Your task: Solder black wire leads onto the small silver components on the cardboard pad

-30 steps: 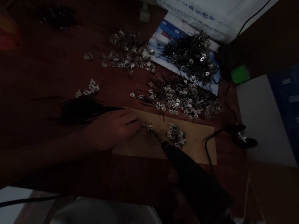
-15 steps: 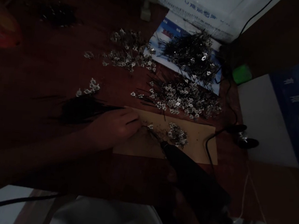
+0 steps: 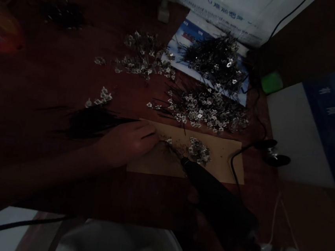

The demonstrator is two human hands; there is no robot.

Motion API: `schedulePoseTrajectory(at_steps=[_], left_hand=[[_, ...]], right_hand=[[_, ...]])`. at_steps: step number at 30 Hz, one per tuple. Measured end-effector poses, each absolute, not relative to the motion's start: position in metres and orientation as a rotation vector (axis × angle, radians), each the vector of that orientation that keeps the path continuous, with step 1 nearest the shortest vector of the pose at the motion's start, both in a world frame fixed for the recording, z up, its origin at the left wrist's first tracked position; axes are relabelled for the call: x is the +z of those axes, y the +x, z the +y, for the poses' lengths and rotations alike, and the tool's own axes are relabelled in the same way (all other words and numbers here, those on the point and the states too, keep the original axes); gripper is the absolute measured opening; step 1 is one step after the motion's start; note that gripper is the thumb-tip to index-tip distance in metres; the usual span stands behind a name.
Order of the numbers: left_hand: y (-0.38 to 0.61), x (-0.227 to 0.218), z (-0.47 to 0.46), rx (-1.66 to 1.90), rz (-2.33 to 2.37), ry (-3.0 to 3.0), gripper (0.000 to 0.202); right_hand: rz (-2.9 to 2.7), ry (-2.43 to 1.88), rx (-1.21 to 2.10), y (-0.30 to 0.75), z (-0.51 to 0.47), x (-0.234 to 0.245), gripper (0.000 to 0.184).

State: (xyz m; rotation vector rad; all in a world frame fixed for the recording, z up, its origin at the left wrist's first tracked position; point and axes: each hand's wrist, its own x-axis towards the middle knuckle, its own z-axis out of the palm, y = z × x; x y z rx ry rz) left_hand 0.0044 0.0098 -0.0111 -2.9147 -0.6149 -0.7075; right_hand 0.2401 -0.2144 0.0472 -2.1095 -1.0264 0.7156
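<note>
Small metal piece (image 3: 169,141): tan board's (image 3: 226,158) left half, just right of left hand (image 3: 130,141)
Left fingers: grip unclear
Black tool (image 3: 219,199): slants up-left over board's near edge, right hand (image 3: 209,230) clamped round it

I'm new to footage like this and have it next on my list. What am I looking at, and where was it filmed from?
No machine here: these are a person's own bare hands, seen by a head-worn camera looking forward and down. The right hand grips a bulky dark tool with a thin tip. The left hand reaches over a tan sheet, its fingertips near a small pale piece; whether they grip anything is too dark to tell. Around them on the reddish table lie a dark bundle and piles of small silvery pieces.
</note>
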Motion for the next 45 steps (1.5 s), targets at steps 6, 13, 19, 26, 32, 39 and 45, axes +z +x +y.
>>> schedulePoseTrajectory(at_steps=[6,13,19,26,32,39,45], left_hand=[[0.005,-0.011,0.01,-0.702,-0.615,-2.899,0.019],[0.005,-0.01,0.009,-0.703,-0.64,-2.897,0.021],[0.004,-0.013,0.009,-0.689,-0.652,-2.925,0.02],[0.004,-0.017,0.01,-0.681,-0.607,-2.902,0.017],[0.003,-0.021,0.01,-0.628,-0.633,-2.891,0.018],[0.004,-0.022,0.01,-0.623,-0.584,-2.866,0.017],[0.004,-0.018,0.01,-0.612,-0.587,-2.869,0.02]], right_hand=[[-1.055,-2.124,0.719,0.244,-0.213,0.048,0.046],[-1.036,-2.126,0.742,0.242,-0.214,0.047,0.045],[-1.01,-2.1,0.748,0.244,-0.219,0.044,0.068],[-1.019,-2.088,0.733,0.249,-0.233,0.036,0.05],[-1.009,-2.081,0.705,0.255,-0.232,0.032,0.045],[-1.009,-2.063,0.729,0.249,-0.226,0.031,0.046],[-0.992,-2.078,0.753,0.246,-0.224,0.037,0.043]])
